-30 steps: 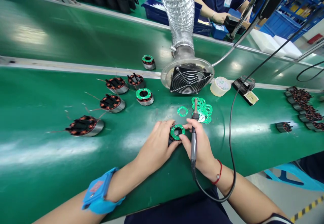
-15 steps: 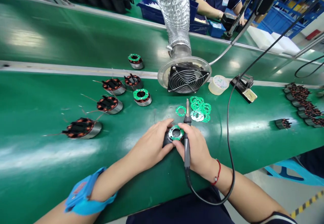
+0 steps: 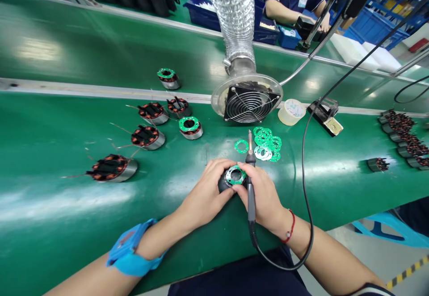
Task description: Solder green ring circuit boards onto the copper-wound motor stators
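My left hand [image 3: 204,195] curls around the dark side of a motor stator [image 3: 223,182] near the front of the bench. A green ring-shaped circuit board [image 3: 229,177] lies on top of the stator. My right hand [image 3: 266,195] grips a soldering iron [image 3: 251,200], tip pointing away from me, while its thumb and forefinger touch the board's right edge. Just beyond the iron's tip is a pile of green ring boards [image 3: 266,140]. One single ring board [image 3: 236,147] lies left of the tip.
A fume extractor fan [image 3: 251,104] hangs ahead on a foil duct. Several wound stators [image 3: 152,140] stand at left, more [image 3: 402,137] at far right. A tub [image 3: 291,113] and an iron stand [image 3: 326,117] sit behind. The iron's cable [image 3: 304,171] loops right. A co-worker [image 3: 288,1] sits opposite.
The board-topped stator on the far strip has shifted left. My view has moved slightly, and both hands keep about the same grip on the stator and the iron.
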Tool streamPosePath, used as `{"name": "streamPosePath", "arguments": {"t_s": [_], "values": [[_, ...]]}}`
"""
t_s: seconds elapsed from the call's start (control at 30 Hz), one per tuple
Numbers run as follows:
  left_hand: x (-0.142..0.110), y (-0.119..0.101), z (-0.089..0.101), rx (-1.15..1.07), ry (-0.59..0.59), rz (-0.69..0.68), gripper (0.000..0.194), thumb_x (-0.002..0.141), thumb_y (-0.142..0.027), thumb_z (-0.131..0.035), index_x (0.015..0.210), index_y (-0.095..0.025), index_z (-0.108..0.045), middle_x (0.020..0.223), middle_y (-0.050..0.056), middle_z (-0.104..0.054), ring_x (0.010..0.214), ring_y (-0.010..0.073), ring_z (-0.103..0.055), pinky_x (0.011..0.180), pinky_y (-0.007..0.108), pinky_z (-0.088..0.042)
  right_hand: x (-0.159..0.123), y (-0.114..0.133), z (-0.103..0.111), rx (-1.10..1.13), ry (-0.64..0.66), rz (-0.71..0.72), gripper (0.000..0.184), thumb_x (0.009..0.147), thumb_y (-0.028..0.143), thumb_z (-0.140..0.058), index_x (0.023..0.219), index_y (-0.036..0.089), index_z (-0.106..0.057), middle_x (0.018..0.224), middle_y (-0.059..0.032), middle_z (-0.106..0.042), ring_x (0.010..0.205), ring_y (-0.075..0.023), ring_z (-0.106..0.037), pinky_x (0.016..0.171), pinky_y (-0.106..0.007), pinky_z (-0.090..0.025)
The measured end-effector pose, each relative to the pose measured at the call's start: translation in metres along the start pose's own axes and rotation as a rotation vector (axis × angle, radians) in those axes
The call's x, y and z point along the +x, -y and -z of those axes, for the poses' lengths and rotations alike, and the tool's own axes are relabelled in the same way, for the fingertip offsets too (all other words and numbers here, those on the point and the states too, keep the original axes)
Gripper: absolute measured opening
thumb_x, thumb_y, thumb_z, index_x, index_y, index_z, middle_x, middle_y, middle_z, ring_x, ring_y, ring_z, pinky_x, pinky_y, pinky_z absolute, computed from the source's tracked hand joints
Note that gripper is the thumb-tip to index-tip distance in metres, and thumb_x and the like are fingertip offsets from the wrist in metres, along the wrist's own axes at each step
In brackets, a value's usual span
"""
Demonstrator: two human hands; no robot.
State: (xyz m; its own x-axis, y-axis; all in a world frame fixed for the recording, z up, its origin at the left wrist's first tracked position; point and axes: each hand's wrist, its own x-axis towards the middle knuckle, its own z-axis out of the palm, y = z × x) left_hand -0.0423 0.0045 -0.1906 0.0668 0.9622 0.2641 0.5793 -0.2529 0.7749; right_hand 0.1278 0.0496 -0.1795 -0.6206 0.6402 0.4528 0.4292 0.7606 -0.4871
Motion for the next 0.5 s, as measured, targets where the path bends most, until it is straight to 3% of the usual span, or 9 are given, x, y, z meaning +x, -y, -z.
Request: {"name": "streamPosePath", "arguments": {"t_s": [0.13, 0.23, 0.3, 0.4, 0.5], "values": [[0.002, 0.004, 0.0, -0.016, 0.045, -0.033, 0.047, 0.088, -0.014, -0.062, 0.13, -0.023, -0.042, 0.128, 0.003, -0.052, 0.121, 0.0148, -0.047, 0.103, 0.03, -0.041, 0.0, -0.002, 0.001, 0.005, -0.011, -0.024, 0.038, 0.096, 0.028, -0.054, 0.13, 0.017, -0.043, 0.112, -0.011, -0.064, 0.094, -0.0228, -0.063, 0.079, -0.039, -0.056], [0.002, 0.006, 0.005, 0.08, 0.031, -0.111, 0.056, 0.09, -0.014, -0.058, 0.141, -0.015, -0.033, 0.135, 0.01, -0.049, 0.124, 0.0167, -0.048, 0.103, 0.03, -0.042, 0.0, -0.004, 0.003, 0.0, -0.038, -0.054, 0.038, 0.094, 0.026, -0.056, 0.13, 0.018, -0.043, 0.116, -0.0119, -0.063, 0.099, -0.0233, -0.064, 0.083, -0.039, -0.056], [0.002, 0.007, 0.01, 0.221, -0.019, -0.203, 0.045, 0.091, -0.012, -0.055, 0.134, -0.012, -0.039, 0.124, 0.01, -0.056, 0.112, 0.0176, -0.054, 0.096, 0.03, -0.045, 0.0, -0.006, 0.004, -0.004, -0.061, -0.071, 0.04, 0.093, 0.025, -0.057, 0.13, 0.018, -0.044, 0.118, -0.0121, -0.063, 0.102, -0.0235, -0.064, 0.085, -0.039, -0.056], [0.004, 0.011, 0.017, 0.424, -0.052, -0.362, 0.013, 0.094, -0.012, -0.051, 0.107, -0.013, -0.052, 0.097, 0.005, -0.062, 0.089, 0.0178, -0.056, 0.081, 0.031, -0.045, -0.001, -0.008, 0.004, 0.002, -0.076, -0.076, 0.041, 0.092, 0.025, -0.059, 0.129, 0.018, -0.044, 0.118, -0.0114, -0.063, 0.105, -0.0229, -0.064, 0.088, -0.038, -0.056], [0.007, 0.013, 0.021, 0.534, -0.071, -0.438, 0.004, 0.094, -0.013, -0.052, 0.096, -0.013, -0.055, 0.088, 0.004, -0.062, 0.079, 0.0185, -0.054, 0.073, 0.032, -0.044, -0.001, -0.009, 0.004, 0.004, -0.084, -0.077, 0.042, 0.092, 0.025, -0.06, 0.129, 0.018, -0.044, 0.118, -0.0107, -0.063, 0.105, -0.0223, -0.064, 0.089, -0.037, -0.055]]}}
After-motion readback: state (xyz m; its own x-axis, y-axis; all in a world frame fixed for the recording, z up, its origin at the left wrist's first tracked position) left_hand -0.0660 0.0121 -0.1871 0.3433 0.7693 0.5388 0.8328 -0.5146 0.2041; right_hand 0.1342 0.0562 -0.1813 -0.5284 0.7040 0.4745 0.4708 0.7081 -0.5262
